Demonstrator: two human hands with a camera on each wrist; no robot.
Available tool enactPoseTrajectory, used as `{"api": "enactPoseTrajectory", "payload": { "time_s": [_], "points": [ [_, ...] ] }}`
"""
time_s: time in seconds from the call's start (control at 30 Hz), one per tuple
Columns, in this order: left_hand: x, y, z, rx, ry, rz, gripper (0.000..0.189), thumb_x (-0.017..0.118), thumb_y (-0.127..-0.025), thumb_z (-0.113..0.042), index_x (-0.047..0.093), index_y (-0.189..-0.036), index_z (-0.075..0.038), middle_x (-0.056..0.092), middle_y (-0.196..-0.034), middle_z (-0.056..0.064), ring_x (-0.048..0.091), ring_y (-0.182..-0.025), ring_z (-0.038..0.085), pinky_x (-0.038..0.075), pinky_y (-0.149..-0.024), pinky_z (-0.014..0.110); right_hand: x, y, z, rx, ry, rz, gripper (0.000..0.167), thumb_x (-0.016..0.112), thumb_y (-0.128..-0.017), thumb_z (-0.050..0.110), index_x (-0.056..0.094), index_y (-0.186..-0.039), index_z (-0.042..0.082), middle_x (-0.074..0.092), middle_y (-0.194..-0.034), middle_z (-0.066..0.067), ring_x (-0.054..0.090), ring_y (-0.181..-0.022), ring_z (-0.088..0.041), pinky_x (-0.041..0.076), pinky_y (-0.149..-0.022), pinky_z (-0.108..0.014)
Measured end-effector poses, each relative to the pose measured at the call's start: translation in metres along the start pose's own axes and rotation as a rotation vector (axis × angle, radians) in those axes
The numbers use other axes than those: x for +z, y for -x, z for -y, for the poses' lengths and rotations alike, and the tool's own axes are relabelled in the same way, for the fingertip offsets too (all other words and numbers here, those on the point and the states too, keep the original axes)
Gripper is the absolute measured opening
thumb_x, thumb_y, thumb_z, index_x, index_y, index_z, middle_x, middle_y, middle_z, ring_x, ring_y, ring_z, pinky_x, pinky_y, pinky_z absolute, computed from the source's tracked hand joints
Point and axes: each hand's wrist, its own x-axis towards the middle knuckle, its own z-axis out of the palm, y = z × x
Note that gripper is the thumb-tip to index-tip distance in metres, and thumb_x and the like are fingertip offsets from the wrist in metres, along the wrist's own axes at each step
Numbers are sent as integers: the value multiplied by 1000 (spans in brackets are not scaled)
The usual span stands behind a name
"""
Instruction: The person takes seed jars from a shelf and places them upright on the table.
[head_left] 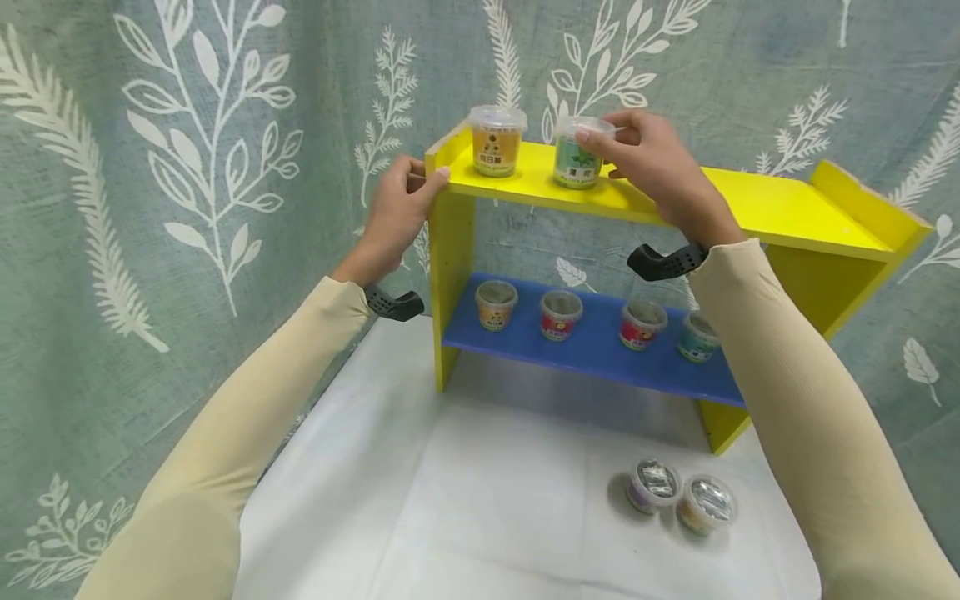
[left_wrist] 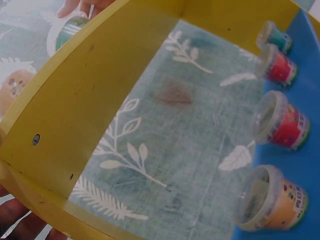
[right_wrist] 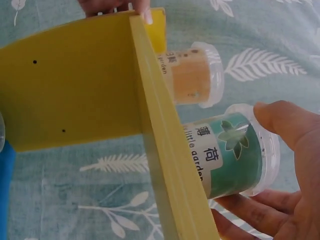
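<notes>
My right hand [head_left: 652,162] grips a green-labelled plastic cup [head_left: 576,164] with a clear lid, on the yellow top board [head_left: 780,204] of a small shelf. In the right wrist view the thumb lies at the lid's rim of this cup [right_wrist: 232,155], with fingers round its far side. Left of it on the same board stands an orange-labelled cup [head_left: 497,150]. My left hand [head_left: 397,212] holds the shelf's upper left corner, thumb on the front edge. In the left wrist view its fingers [left_wrist: 30,227] show beyond the yellow side panel [left_wrist: 30,197].
On the blue lower board [head_left: 525,346] stand an orange-labelled cup [head_left: 496,307], two red-labelled cups [head_left: 561,317] and a green-labelled cup [head_left: 697,340], partly behind my right sleeve. Two more lidded cups [head_left: 705,506] sit on the white tabletop [head_left: 510,500] at front right. A leaf-patterned curtain [head_left: 225,167] hangs behind.
</notes>
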Motion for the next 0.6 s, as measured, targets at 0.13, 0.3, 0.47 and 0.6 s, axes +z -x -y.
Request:
{"api": "enactPoseTrajectory", "payload": {
  "time_s": [0.13, 0.3, 0.47, 0.6],
  "points": [
    [1, 0, 1, 6, 4, 5, 39, 61, -102, -46, 53, -120, -12, 61, -116, 7, 61, -107, 21, 49, -90, 36, -2, 1, -1, -1, -34, 5, 69, 67, -98, 47, 44, -151, 9, 54, -139, -11, 53, -123, -23, 40, -110, -45],
    [1, 1, 3, 14, 21, 13, 38, 61, -102, -45, 53, -119, -12, 61, -115, 8, 61, -105, 22, 50, -88, 35, -5, 3, -2, -19, -56, 25, 66, 69, -98, 45, 49, -150, 9, 56, -136, -10, 55, -122, -25, 40, -110, -47],
    [1, 0, 2, 20, 34, 20, 37, 61, -103, -44, 53, -119, -12, 62, -116, 8, 62, -105, 22, 50, -87, 35, -7, 6, -3, -7, -84, 9, 70, 71, -97, 43, 45, -153, 10, 55, -138, -11, 56, -124, -28, 41, -111, -46],
    [0, 0, 2, 22, 48, 19, 36, 61, -103, -44, 53, -118, -12, 62, -116, 8, 61, -105, 23, 50, -87, 35, -7, 6, -2, -2, -78, -13, 71, 71, -97, 42, 43, -154, 10, 53, -140, -12, 54, -124, -28, 40, -112, -46]
  ]
}}
